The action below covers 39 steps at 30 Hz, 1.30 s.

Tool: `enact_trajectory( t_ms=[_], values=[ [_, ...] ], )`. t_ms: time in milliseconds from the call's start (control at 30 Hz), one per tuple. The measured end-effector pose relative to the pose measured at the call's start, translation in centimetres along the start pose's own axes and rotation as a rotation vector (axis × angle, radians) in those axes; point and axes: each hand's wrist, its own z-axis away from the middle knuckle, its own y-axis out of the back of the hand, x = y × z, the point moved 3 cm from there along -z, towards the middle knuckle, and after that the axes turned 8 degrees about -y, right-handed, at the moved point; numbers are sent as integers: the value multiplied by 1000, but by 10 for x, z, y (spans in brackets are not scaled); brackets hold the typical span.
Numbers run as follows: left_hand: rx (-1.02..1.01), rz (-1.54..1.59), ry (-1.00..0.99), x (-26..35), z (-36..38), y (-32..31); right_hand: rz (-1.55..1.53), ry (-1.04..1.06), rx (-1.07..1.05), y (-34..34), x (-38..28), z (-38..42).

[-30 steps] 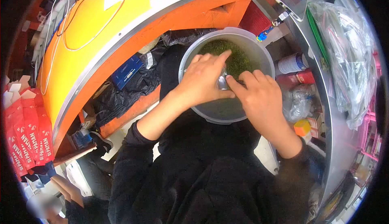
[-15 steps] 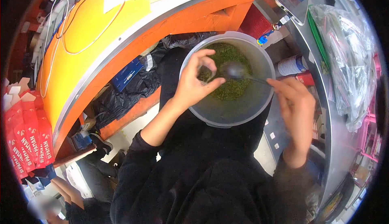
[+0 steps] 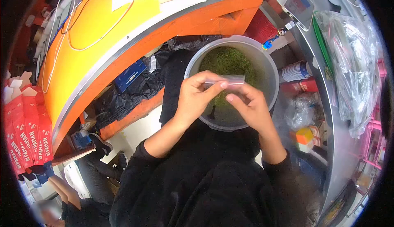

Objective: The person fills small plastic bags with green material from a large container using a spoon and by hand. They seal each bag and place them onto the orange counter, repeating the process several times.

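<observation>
The left hand (image 3: 193,97) pinches the 9 o'clock end of a clear bag (image 3: 236,79) above the tub (image 3: 273,85); the right hand (image 3: 257,108) half-curls at 5 o'clock, contact unclear. Likely light, limp, slippery film: best gripped by its edges.

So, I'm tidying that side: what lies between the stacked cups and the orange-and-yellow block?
In the head view, crumpled clear plastic, with something red nearer the cups.
</observation>
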Motion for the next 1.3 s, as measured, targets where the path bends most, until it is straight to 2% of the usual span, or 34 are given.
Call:
enact_trajectory(
  t_ms=[67, 200, 300, 400, 633, 733, 833, 933, 1033, 1133, 1167, 1233, 1267, 1300],
  values=[
    [-4, -18, -16, -1, 1, 3, -177, 12, 114, 3, 1, -1],
    [-59, -114, -17, 5, 3, 2, -50, -3, 180, 10, -2, 2],
    [-95, -187, -67, 7, 0, 3, -38, 141, 200, 8, -8, 0],
    [-125, -209, -89, 7, 0, 2, 38, 151, 203, 12, -7, 2],
    [-159, -213, -167, 13, -2, -2, -14, 70, 147, 10, -8, 1],
    [-75, -144, -83, 6, 0, 4, -81, 44, 176, 11, -10, 0],
    [-124, -223, -120, 11, 0, 4, -24, 62, 149, 8, -11, 0],
    [-183, -367, -290, 23, 0, 3, 42, 68, 128, 9, -8, -1],
    [-197, -408, -380, 26, 1, 2, 123, 79, 86, 6, -6, -2],
    [-195, -446, -367, 26, -4, 3, 173, 66, 110, 4, -7, -7],
    [-189, -461, -352, 27, -6, 4, 240, 136, 143, 5, -16, -11],
    [-166, -790, -723, 59, -22, 8, 373, 278, 211, 15, -53, -21],
    [-122, -918, -766, 82, -34, 12, 591, 435, 374, 31, -78, -24],
    [-15, -1095, -848, 102, -45, 17, 430, 459, 555, 42, -106, -22]
  ],
)
